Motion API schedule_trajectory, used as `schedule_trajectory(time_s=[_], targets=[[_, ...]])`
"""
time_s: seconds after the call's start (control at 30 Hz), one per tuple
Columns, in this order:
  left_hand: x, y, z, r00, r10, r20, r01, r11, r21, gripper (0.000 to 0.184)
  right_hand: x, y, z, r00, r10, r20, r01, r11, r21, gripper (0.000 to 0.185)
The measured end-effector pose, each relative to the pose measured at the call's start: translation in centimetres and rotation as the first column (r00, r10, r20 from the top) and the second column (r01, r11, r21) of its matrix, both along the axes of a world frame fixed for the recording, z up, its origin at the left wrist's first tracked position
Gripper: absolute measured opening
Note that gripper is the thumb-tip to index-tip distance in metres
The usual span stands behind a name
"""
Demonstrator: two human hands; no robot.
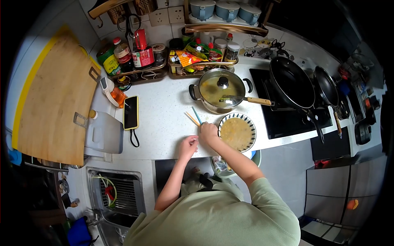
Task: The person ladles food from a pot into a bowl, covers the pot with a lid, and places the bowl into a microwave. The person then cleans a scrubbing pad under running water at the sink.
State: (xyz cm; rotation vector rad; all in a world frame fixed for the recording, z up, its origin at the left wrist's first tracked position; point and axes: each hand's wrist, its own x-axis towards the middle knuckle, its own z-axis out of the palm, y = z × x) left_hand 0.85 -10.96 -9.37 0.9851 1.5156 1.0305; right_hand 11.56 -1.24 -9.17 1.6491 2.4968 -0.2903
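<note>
Two slim coloured sticks that look like chopsticks (196,115), one blue and one orange, poke out from my right hand (208,131), whose fingers are closed around their near ends. Just right of that hand is a bowl of soup (237,132) with a dark-patterned rim, filled with cloudy yellowish liquid and small bits. My left hand (188,146) hovers at the counter's front edge, close to the right one, with loosely bent fingers and nothing visible in it. Behind the bowl, a steel pot (217,90) stands under a glass lid; a wooden-handled utensil (258,101) lies across its right side.
A phone (131,112) lies on the white counter (162,106) at left, near a plastic jug (103,132) and cutting board (59,98). Condiment racks (203,67) line the wall. Pans (292,84) sit over the black cooktop (273,123). A sink (137,180) is lower left.
</note>
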Motion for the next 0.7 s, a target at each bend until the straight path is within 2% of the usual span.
schedule_trajectory(time_s=[0.17, 0.27, 0.3, 0.37, 0.47, 0.5, 0.6, 0.7], targets=[[-0.2, -0.4, -2.0, 0.998, 0.013, 0.065, -0.014, 1.000, 0.010, 0.031, -0.1, -0.3, 0.3, 0.982, -0.046, -0.181, 0.043, 0.999, -0.024, 0.026], [-0.3, -0.6, -3.1, 1.000, 0.027, -0.014, -0.025, 0.993, 0.117, 0.038, -0.1, -1.4, 3.5, 0.929, -0.004, -0.370, -0.030, 0.996, -0.087, 0.029], [-0.4, -0.6, -2.2, 0.981, 0.018, 0.194, -0.029, 0.998, 0.051, 0.037, 0.0, -1.7, 4.2, 0.898, 0.028, -0.440, -0.083, 0.991, -0.106, 0.029], [-0.2, -0.9, 1.5, 0.815, 0.041, 0.577, 0.002, 0.997, -0.075, 0.035, 0.3, -2.3, 4.8, 0.796, 0.080, -0.600, -0.213, 0.965, -0.155, 0.029], [0.2, -1.3, 3.4, 0.689, 0.033, 0.724, 0.073, 0.991, -0.114, 0.021, 1.1, -3.6, 6.7, 0.721, -0.004, -0.693, -0.288, 0.908, -0.305, 0.026], [0.6, -1.5, 3.9, 0.657, -0.005, 0.754, 0.105, 0.991, -0.085, 0.010, 1.5, -3.9, 6.6, 0.709, -0.021, -0.705, -0.290, 0.902, -0.319, 0.026], [1.5, -2.2, 4.2, 0.626, 0.018, 0.780, 0.174, 0.971, -0.162, 0.009, 3.1, -4.5, 6.7, 0.685, -0.027, -0.728, -0.307, 0.895, -0.323, 0.027], [3.0, -2.7, 2.6, 0.659, -0.081, 0.747, 0.240, 0.965, -0.107, 0.016, 5.8, -5.1, 7.9, 0.682, 0.006, -0.732, -0.307, 0.910, -0.278, 0.028]])
